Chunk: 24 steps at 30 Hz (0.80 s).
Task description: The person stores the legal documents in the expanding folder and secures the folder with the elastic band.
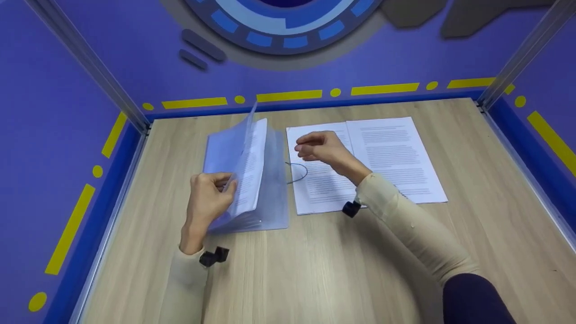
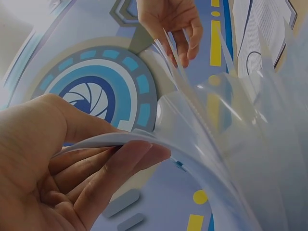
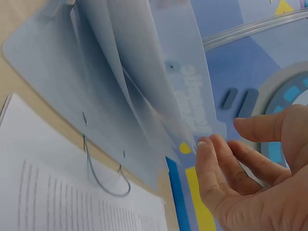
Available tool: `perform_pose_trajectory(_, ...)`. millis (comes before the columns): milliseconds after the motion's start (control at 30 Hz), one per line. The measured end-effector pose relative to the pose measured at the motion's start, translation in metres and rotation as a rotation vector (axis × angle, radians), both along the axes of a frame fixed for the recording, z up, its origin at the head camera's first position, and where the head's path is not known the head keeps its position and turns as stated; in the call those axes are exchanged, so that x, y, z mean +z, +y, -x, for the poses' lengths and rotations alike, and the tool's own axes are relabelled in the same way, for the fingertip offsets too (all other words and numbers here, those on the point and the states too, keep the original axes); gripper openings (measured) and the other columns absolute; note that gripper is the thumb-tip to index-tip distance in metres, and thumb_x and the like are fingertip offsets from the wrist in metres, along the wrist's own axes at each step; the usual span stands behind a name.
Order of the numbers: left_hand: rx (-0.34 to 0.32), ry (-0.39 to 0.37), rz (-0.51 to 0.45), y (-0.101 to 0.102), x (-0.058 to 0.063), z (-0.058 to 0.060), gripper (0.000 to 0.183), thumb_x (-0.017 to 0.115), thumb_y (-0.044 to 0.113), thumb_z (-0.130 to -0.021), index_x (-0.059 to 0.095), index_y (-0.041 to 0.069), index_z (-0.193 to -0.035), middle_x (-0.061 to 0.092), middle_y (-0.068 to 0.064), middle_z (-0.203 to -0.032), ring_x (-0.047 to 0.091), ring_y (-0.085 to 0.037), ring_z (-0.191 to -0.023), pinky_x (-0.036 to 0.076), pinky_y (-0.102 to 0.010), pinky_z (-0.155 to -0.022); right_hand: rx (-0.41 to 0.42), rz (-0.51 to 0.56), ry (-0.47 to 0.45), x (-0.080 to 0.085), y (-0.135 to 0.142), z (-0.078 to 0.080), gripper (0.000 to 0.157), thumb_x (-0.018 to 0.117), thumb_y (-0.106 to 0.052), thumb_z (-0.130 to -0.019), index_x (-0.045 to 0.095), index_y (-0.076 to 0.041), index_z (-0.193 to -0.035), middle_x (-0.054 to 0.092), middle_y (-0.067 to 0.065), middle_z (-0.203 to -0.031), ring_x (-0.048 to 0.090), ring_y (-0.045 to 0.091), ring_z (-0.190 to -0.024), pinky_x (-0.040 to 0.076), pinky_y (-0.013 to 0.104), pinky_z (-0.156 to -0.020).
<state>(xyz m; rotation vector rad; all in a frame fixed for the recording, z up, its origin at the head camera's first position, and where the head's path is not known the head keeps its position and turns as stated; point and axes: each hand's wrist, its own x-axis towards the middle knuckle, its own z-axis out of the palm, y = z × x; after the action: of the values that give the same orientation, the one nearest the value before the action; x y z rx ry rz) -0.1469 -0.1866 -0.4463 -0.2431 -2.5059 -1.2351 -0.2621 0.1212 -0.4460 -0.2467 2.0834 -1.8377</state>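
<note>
A translucent folder with clear inner sleeves lies partly opened at the left of the table, printed sheets standing up inside it. My left hand pinches the edge of its raised cover and leaves between thumb and fingers. My right hand is above the stack of printed paper to the right, fingers loosely bent and nothing between them. In the right wrist view its fingertips appear right beside the edge of the lifted sleeves. A dark elastic loop sticks out from the folder's right edge over the paper.
Two printed paper stacks, a left one and a right one, lie side by side on the wooden table. Blue panels with yellow marks and metal posts enclose the table at the back and sides.
</note>
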Motion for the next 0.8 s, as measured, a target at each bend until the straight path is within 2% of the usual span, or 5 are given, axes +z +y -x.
perform_pose_trajectory(300, 0.026, -0.022, 0.015, -0.002, 0.001, -0.002, 0.019, 0.077, 0.000, -0.089, 0.081, -0.009, -0.105, 0.080, -0.025, -0.098, 0.081, -0.036, -0.084, 0.066, -0.049, -0.075, 0.019, -0.145, 0.066, -0.001, 0.024, -0.002, 0.029, 0.072, -0.015, -0.102, 0.074, 0.000, -0.127, 0.071, 0.017, -0.127, 0.072, 0.033, -0.114, 0.061, 0.043, -0.101)
perform_pose_trajectory(600, 0.019, -0.033, 0.000, -0.001, 0.002, -0.001, 0.020, 0.077, 0.000, -0.090, 0.081, -0.009, -0.106, 0.080, -0.026, -0.099, 0.081, -0.036, -0.086, 0.066, -0.048, -0.076, -0.011, -0.236, 0.134, 0.002, 0.051, -0.004, 0.030, 0.072, -0.020, -0.103, 0.074, -0.004, -0.128, 0.073, 0.015, -0.126, 0.072, 0.028, -0.112, 0.062, 0.041, -0.098)
perform_pose_trajectory(800, 0.016, -0.030, -0.006, 0.000, 0.003, -0.001, 0.019, 0.077, 0.000, -0.090, 0.081, -0.009, -0.106, 0.080, -0.025, -0.098, 0.081, -0.035, -0.085, 0.066, -0.047, -0.076, -0.062, -0.277, 0.120, 0.002, 0.073, -0.002, 0.034, 0.071, -0.022, -0.104, 0.071, -0.005, -0.133, 0.072, 0.014, -0.127, 0.071, 0.025, -0.112, 0.060, 0.046, -0.102)
